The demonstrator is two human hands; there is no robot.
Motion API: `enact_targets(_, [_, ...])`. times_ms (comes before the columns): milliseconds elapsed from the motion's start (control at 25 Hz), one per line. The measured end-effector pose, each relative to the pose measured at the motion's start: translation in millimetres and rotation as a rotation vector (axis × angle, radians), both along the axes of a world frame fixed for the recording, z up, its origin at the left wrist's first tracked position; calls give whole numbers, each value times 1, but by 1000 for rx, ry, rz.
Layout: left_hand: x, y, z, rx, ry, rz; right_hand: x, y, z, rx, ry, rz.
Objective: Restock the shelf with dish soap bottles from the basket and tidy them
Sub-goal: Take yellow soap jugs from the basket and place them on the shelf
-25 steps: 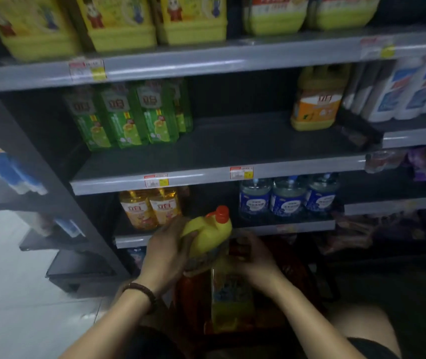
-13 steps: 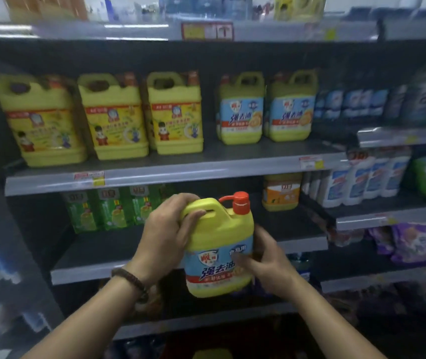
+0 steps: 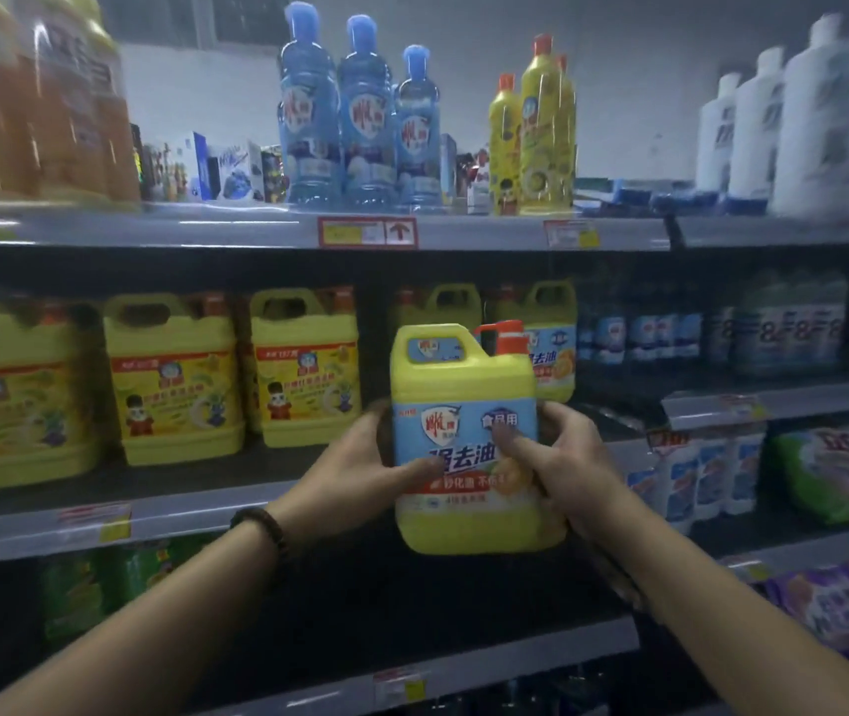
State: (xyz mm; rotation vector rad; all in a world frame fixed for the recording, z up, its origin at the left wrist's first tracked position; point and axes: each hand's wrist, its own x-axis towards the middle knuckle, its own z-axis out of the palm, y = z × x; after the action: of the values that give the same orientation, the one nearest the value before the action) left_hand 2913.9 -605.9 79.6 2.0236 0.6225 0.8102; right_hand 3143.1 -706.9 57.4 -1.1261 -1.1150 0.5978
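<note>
A yellow dish soap jug [image 3: 464, 385] with a blue label and an orange pump cap stands upright in the air in front of the shelf [image 3: 195, 519]. My left hand [image 3: 360, 467] grips its left side, thumb across the label. My right hand [image 3: 562, 457] grips its right side, thumb on the label. Behind the jug, two matching blue-label jugs [image 3: 549, 343] stand on the same shelf, partly hidden. The basket is out of view.
Three larger yellow jugs [image 3: 174, 379] fill the shelf's left part. The top shelf [image 3: 464, 232] carries blue bottles [image 3: 360, 116], yellow bottles and white bottles. White pouches [image 3: 701, 478] and green packs [image 3: 841, 472] sit lower right. Green bottles stand on the dark shelf below.
The view has tilted upward. The jug has risen from the basket to the yellow-jug shelf's level. My left hand shifted from the handle to the jug's side.
</note>
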Motion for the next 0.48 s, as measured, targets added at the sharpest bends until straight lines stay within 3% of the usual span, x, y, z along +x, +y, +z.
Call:
enact_targets(120, [28, 24, 13, -120, -150, 20, 18, 29, 29, -35, -37, -22])
enact_targets(320, [72, 69, 34, 54, -200, 163, 48, 92, 56, -14, -55, -62])
enact_targets(480, [93, 107, 25, 45, -207, 162, 70, 131, 50, -7, -122, -59])
